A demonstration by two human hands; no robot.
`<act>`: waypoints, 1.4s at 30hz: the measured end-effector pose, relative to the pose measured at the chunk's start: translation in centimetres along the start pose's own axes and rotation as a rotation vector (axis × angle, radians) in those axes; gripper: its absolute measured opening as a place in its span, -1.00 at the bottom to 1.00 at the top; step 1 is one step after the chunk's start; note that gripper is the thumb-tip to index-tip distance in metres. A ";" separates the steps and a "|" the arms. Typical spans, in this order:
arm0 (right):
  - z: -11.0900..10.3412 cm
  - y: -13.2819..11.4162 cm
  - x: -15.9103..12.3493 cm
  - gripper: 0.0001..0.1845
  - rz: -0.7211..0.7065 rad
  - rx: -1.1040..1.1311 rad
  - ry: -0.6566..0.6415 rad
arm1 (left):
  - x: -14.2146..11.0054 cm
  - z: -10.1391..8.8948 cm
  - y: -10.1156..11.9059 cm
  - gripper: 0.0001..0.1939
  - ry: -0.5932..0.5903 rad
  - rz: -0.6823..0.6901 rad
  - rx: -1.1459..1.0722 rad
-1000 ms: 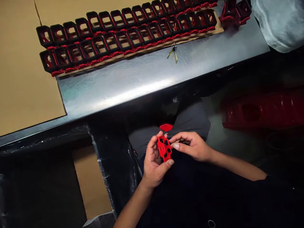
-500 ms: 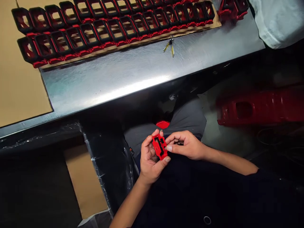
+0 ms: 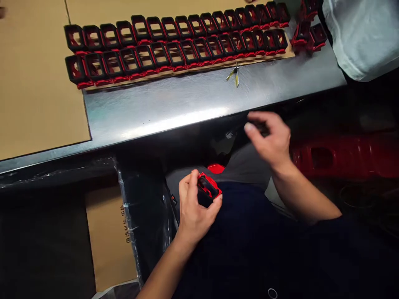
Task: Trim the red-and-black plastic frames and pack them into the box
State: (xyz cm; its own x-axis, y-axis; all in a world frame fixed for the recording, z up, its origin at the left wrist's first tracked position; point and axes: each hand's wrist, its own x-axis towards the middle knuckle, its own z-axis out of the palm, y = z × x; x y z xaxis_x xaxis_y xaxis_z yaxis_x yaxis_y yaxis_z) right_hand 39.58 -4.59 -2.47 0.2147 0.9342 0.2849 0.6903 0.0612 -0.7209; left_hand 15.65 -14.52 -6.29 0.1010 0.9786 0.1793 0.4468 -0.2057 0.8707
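Note:
My left hand (image 3: 195, 205) is closed around a red and black plastic frame part (image 3: 209, 187), held over my lap by its two ends. The part's black inner side faces up, and some of its rim hides behind my fingers. Off to the right, my right hand (image 3: 272, 137) is raised just short of the table's front edge. Its thumb and forefinger are apart with nothing visible between them; the other fingers are curled and partly blurred. Nearest to it on the metal tabletop lies a small pair of yellow-handled nippers (image 3: 237, 76).
Two long rows of similar red and black frames (image 3: 162, 54) stand on cardboard (image 3: 40, 112) along the metal table (image 3: 174, 93). A few loose ones (image 3: 318, 35) sit at the right end, beside a white cloth or bag (image 3: 358, 37). A large red plastic object (image 3: 349, 155) is at the right.
My right hand has left the part and moved up and right towards the table. My left hand has turned the part over, and the whole view has shifted slightly.

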 end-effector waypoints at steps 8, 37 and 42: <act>1.7 4.1 10.8 -0.55 -0.131 -0.322 0.096 | 0.7 -0.2 1.9 0.15 0.109 0.097 0.059; -1.1 -0.3 4.7 -0.84 -0.277 -0.126 0.045 | 0.9 -0.8 1.5 0.10 0.034 0.134 -0.139; -3.5 -3.4 -5.4 -0.70 -0.532 0.199 -0.391 | 0.2 -0.6 0.8 0.09 -0.134 0.151 -0.391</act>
State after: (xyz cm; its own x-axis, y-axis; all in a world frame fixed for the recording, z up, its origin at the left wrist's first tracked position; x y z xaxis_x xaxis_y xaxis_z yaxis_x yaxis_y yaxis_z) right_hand 38.50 -11.03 0.62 -0.4090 0.8153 0.4099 0.4844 0.5747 -0.6596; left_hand 15.51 -14.48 -5.31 0.2655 0.9228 0.2792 0.0504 -0.3025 0.9518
